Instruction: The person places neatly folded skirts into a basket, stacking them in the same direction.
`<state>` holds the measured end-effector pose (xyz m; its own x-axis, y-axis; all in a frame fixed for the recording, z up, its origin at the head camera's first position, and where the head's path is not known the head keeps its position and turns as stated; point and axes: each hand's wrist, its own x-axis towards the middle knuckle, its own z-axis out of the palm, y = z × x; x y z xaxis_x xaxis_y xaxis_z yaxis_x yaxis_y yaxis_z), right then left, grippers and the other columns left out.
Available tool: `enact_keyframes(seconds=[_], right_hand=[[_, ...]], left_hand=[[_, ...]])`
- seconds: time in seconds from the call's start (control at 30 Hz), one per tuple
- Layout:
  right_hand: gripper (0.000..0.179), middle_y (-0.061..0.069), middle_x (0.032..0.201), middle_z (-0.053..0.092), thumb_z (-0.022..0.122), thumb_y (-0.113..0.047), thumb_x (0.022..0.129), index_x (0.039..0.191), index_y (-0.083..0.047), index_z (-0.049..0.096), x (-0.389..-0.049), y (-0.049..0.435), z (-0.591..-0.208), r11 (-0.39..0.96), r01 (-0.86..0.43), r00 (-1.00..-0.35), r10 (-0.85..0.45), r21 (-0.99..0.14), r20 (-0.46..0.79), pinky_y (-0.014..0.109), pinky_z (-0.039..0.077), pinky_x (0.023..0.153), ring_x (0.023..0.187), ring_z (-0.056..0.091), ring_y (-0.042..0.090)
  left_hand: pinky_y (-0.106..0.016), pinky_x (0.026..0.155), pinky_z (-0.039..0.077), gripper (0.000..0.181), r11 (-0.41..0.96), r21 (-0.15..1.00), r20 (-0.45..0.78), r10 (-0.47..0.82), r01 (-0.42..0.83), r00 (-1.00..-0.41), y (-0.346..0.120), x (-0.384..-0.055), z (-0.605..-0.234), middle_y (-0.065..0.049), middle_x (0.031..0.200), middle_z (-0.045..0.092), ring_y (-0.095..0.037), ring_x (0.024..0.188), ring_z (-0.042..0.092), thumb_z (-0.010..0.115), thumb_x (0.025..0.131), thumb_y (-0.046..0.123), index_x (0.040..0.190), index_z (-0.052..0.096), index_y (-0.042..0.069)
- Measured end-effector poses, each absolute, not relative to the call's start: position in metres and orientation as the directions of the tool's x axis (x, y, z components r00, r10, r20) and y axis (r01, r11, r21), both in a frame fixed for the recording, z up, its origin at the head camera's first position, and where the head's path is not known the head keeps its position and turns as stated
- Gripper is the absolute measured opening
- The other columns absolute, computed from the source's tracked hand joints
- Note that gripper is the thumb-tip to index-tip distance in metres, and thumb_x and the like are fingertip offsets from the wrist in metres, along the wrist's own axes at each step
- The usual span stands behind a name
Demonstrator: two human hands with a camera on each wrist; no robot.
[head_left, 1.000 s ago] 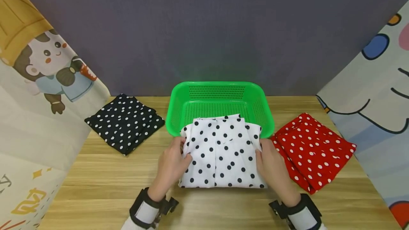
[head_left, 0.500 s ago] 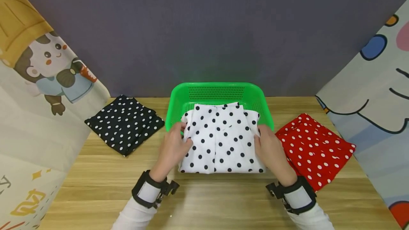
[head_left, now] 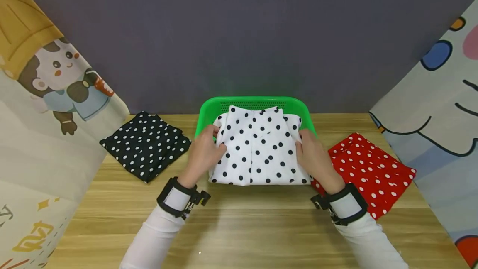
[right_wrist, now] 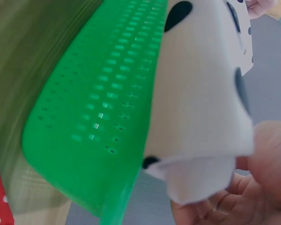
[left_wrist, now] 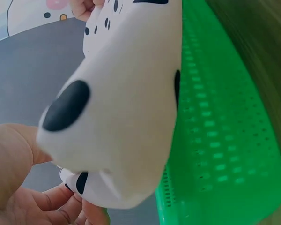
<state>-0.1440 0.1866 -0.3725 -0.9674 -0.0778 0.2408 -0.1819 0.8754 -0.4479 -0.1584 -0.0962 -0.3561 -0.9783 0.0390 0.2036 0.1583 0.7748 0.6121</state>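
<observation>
A folded white cloth with black dots [head_left: 257,148] is held up over the green basket [head_left: 203,115], covering most of it in the head view. The left hand [head_left: 205,148] grips its left side, thumb on top and fingers beneath. On the opposite side the right hand [head_left: 313,157] pinches the cloth the same way. From the left wrist, the cloth's rounded folded edge [left_wrist: 117,108] stands above the perforated basket wall [left_wrist: 225,140]. In the right wrist view, the right hand's fingers [right_wrist: 220,201] curl under the layered cloth end [right_wrist: 201,103].
Left of the basket lies a folded black cloth with white dots [head_left: 147,146]. A folded red cloth with white dots [head_left: 373,173] lies at the right, partly behind the right forearm. The wooden table [head_left: 254,227] meets a dark grey backdrop [head_left: 254,36] behind the basket.
Both hands have carried the white dotted cloth forward, away from the person, so it now covers much more of the basket. The black and red cloths have stayed put.
</observation>
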Motion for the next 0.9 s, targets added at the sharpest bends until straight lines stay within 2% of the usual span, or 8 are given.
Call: enact_keyframes(seconds=[0.33,0.47,0.7,0.9], right_hand=[[0.031,0.022,0.096,0.054,0.051,-0.008,0.091,0.117,0.008,0.043,-0.169,0.186,-0.36,0.879,-0.201,-0.967,-0.106,-0.432,0.234,0.043,0.052,0.063,0.077,0.056,0.031],[0.031,0.024,0.096,0.055,0.05,-0.008,0.091,0.116,0.009,0.044,-0.179,0.187,-0.356,0.888,-0.201,-0.966,-0.11,-0.414,0.232,0.044,0.05,0.064,0.078,0.056,0.033],[0.028,0.022,0.09,0.055,0.047,-0.009,0.092,0.114,0.008,0.045,-0.197,0.187,-0.351,0.891,-0.181,-0.974,-0.103,-0.416,0.202,0.038,0.047,0.055,0.07,0.056,0.031],[0.029,0.024,0.097,0.055,0.046,-0.007,0.092,0.115,0.01,0.045,-0.212,0.187,-0.345,0.885,-0.168,-0.978,-0.093,-0.434,0.188,0.039,0.049,0.06,0.076,0.055,0.031]], left_hand=[[-0.032,0.06,0.046,0.044,0.799,0.592,0.131,0.029,0.101,-0.991,-0.095,-0.185,-0.344,-0.007,0.101,0.061,-0.022,0.074,0.056,0.061,0.073,0.013,0.115,0.054,0.005],[-0.033,0.061,0.046,0.042,0.798,0.594,0.128,0.033,0.104,-0.991,-0.095,-0.194,-0.341,-0.007,0.098,0.06,-0.022,0.074,0.056,0.06,0.072,0.013,0.113,0.054,0.005],[-0.03,0.055,0.044,0.036,0.794,0.6,0.097,0.053,0.101,-0.994,-0.095,-0.21,-0.334,-0.007,0.094,0.057,-0.023,0.072,0.055,0.059,0.073,0.01,0.108,0.052,0.005],[-0.03,0.056,0.045,0.032,0.793,0.601,0.083,0.057,0.095,-0.995,-0.091,-0.225,-0.331,-0.007,0.09,0.054,-0.023,0.076,0.055,0.058,0.072,0.008,0.103,0.052,0.006]])
